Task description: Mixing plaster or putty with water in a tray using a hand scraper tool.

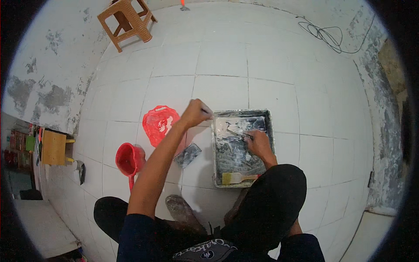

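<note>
A black paint tray [214, 157] lies on the tiled floor before me, smeared with white paste [222, 126]. My right hand [258, 144] is over the tray, holding a scraper-like tool [234, 132] whose blade is in the paste. Curled fingers bring my left hand [198, 113] to the tray's upper left corner; whether they grip the rim or something small is hidden. Across the tray's near end rests a paintbrush [234, 178] with pale yellow bristles. A red plastic bag [158, 126] with white residue is left of my left hand, partly behind my forearm.
A grey rectangular block or box [188, 155] lies left of the tray. Beside my left forearm stands a red plastic dipper [126, 159]. Farther off are a brown plastic stool [127, 24], an orange-handled scraper [184, 6], a coiled cable [324, 34] and peeling walls [52, 91].
</note>
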`<state>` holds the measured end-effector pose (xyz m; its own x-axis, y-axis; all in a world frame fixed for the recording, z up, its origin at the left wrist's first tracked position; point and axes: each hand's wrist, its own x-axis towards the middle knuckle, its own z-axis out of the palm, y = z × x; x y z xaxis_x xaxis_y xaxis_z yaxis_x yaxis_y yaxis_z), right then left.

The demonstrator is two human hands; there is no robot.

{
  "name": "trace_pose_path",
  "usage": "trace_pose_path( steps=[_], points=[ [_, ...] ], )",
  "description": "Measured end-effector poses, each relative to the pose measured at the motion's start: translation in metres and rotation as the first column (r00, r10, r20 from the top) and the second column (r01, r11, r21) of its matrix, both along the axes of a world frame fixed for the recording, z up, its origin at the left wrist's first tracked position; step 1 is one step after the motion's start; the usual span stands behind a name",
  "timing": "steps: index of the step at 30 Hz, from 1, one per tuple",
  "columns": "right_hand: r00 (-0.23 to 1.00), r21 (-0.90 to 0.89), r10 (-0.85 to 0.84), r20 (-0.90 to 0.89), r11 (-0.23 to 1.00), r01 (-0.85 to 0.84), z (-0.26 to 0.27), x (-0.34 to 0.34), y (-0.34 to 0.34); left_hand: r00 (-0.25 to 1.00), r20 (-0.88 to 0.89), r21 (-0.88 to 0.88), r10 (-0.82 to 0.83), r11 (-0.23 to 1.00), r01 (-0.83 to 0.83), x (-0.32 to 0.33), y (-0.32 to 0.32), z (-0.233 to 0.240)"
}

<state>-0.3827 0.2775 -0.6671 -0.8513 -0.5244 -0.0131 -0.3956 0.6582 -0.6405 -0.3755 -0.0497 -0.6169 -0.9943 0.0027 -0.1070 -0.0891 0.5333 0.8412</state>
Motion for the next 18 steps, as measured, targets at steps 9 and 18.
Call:
trace_pose_path(
  steps=[9,18],
  points=[
    [0.999,0.063,-0.003,0.051,0.998,0.0,0.005,-0.003,0.002,0.993,-0.1,-0.414,-0.059,0.91,0.012,-0.009,0.058,-0.03],
    [1.0,0.034,0.028,0.013,0.999,-0.029,0.002,-0.001,0.004,0.994,-0.072,-0.383,-0.08,0.922,0.047,-0.022,0.051,-0.036]
  ],
)
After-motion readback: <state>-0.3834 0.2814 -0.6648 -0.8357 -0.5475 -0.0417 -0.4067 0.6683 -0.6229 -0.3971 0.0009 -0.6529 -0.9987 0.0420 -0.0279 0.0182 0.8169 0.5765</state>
